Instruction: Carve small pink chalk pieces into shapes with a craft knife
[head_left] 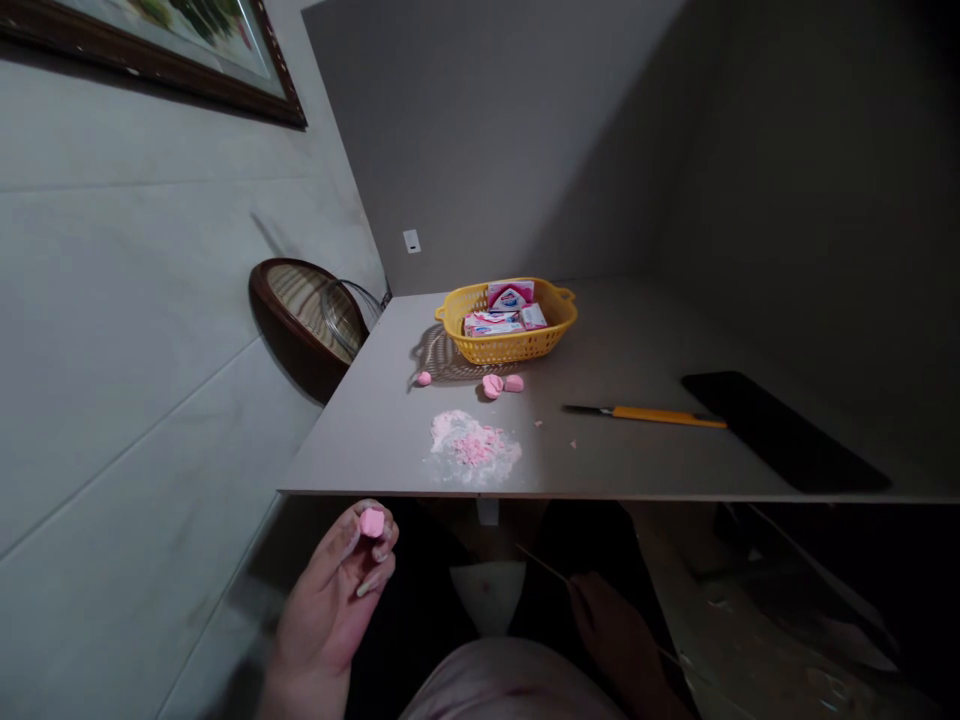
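My left hand (330,590), just in front of the table edge, pinches a small pink soap piece (372,522) between thumb and fingers. White powder coats the fingertips. Low over my lap in deep shadow, my right hand (611,625) is closed around a thin stick (541,563) whose ends show on both sides of the hand. On the table lie a heap of pink and white shavings (476,447), a split pink lump (492,386), a pink chunk (514,383) beside it and a small rounded pink piece (424,379).
A yellow plastic basket (510,348) holding several pink-and-white boxes (511,296) stands at the back of the table. To the right lie an orange-handled knife (649,414) and a dark flat board (784,430). A round wooden-rimmed object (289,345) leans at the left wall.
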